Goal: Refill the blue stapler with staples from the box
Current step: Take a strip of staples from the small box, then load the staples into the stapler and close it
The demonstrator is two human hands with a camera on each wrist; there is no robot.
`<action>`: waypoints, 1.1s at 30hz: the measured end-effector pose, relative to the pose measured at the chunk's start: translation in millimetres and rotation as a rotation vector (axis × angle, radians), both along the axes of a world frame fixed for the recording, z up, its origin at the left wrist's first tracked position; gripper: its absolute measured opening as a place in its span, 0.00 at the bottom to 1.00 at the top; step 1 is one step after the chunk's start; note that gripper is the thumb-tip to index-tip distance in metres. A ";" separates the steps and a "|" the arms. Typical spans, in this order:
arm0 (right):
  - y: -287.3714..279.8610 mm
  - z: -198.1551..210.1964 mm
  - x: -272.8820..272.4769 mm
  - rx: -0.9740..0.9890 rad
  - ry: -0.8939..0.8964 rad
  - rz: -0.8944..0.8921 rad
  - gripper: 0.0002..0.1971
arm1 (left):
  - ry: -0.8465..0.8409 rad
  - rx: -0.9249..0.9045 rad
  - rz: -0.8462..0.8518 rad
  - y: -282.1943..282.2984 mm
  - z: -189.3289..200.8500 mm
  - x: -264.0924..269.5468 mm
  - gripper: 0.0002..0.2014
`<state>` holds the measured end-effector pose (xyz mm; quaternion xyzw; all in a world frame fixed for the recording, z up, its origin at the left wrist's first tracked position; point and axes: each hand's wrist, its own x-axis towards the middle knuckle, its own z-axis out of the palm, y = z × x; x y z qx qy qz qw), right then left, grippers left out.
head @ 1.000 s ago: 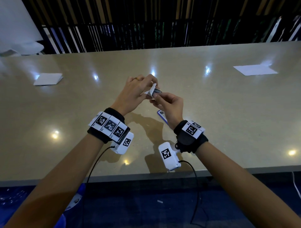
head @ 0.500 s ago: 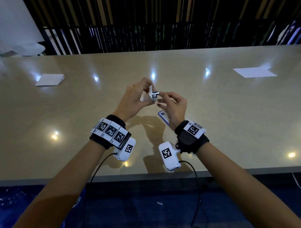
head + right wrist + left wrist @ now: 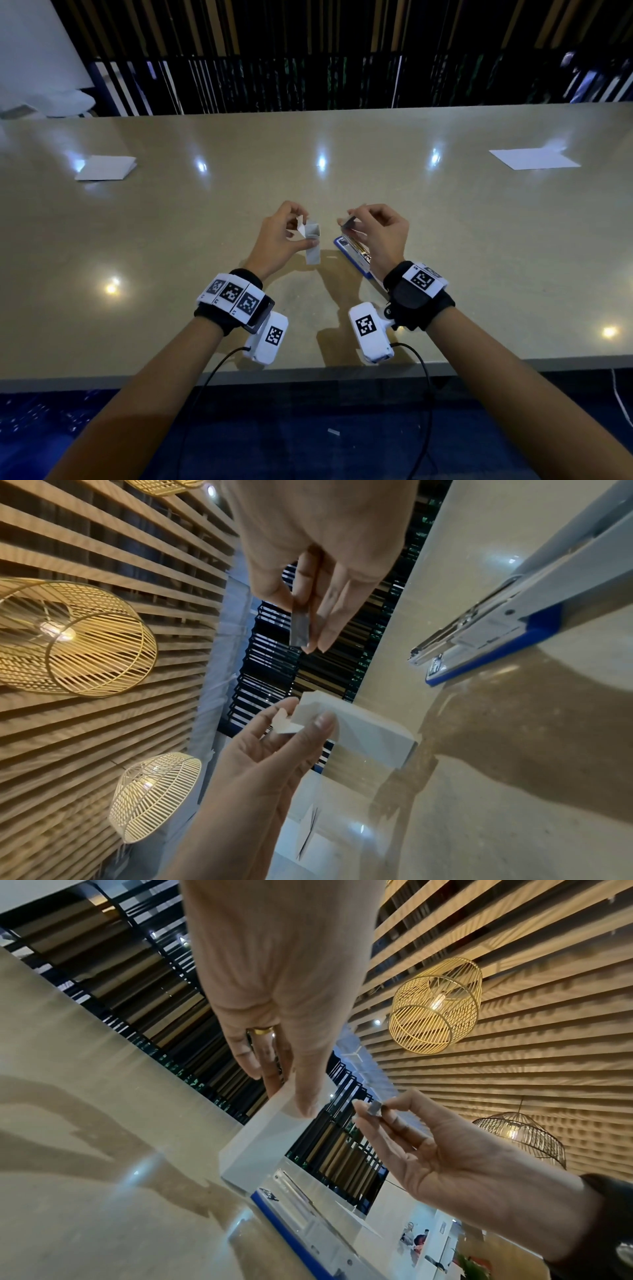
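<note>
The left hand (image 3: 281, 236) is gripping the small white staple box (image 3: 312, 245) between thumb and fingers, holding it upright just above the beige table (image 3: 445, 240) with its top flaps folded open; whether the bottom of the box is touching the surface cannot be told. Beside it, with a clear gap between them, the right hand (image 3: 380, 233) is pinching a short grey strip of staples (image 3: 348, 223) between thumb and fingertips, the other fingers curling loosely. The blue stapler (image 3: 354, 255) is lying open on the table directly under the right hand, its metal staple channel exposed and facing up, partly hidden in the head view by the palm. In the right wrist view the strip (image 3: 300, 631) is hanging above and to the left of the stapler's channel (image 3: 479, 631), not touching it. Two white sheets of paper (image 3: 106, 168) are lying well apart near the far left and far right of the table.
</note>
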<state>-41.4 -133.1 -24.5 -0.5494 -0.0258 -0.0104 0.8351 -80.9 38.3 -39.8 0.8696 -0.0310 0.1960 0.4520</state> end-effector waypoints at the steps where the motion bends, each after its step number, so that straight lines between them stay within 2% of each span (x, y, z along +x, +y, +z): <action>1: -0.4 -1.0 0.3 -0.006 0.009 0.019 0.08 | 0.007 0.019 0.001 0.6 -1.2 -0.3 0.21; 6: -3.7 -5.4 3.4 -0.021 0.020 0.107 0.13 | 0.068 0.044 0.011 5.8 -9.6 -3.1 0.20; 12: -6.0 -9.5 8.0 -0.132 0.028 0.133 0.13 | 0.082 0.059 0.021 11.5 -9.9 -5.8 0.16; 16: -22.2 -9.4 21.7 -0.273 -0.007 0.068 0.13 | 0.090 0.145 0.078 30.3 -11.1 -9.4 0.21; 20: -38.4 -11.7 36.8 -0.386 -0.033 -0.005 0.11 | 0.318 0.352 0.189 44.5 -14.5 -11.8 0.28; 24: -44.0 -14.9 43.0 -0.453 -0.036 -0.001 0.05 | 0.491 0.512 0.188 37.8 -21.8 -11.9 0.32; 27: -42.1 -16.9 43.3 -0.503 -0.037 0.016 0.09 | 0.358 0.537 0.113 21.0 -19.4 -5.0 0.32; 30: -37.3 -18.7 42.9 -0.544 -0.040 0.044 0.11 | 0.164 0.523 0.012 0.3 -10.1 6.8 0.21; 33: -33.0 -18.4 40.8 -0.532 -0.050 0.128 0.09 | 0.113 0.450 -0.091 -20.7 -1.5 21.1 0.19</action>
